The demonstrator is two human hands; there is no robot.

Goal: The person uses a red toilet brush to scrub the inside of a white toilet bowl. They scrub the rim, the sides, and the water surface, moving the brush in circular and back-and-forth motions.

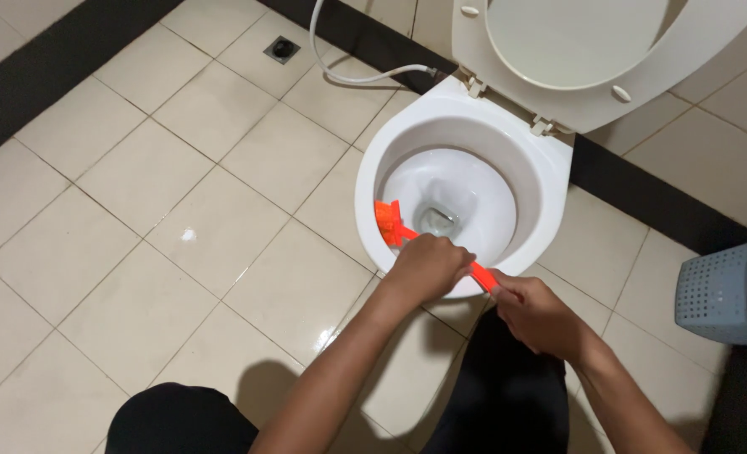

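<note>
Both hands share the orange brush (394, 225) for leverage; left hand (428, 267) closed mid-handle, right hand (535, 313) closed on its end; bristles press the inner wall of the toilet bowl (373, 168), seat (693, 50) raised clear.

Glossy beige floor tiles (180, 235), dark skirting band (659, 202), floor drain (282, 49).

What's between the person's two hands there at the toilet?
In the head view, a short stretch of the orange plastic toilet brush handle spans the gap between left hand and right hand.
</note>
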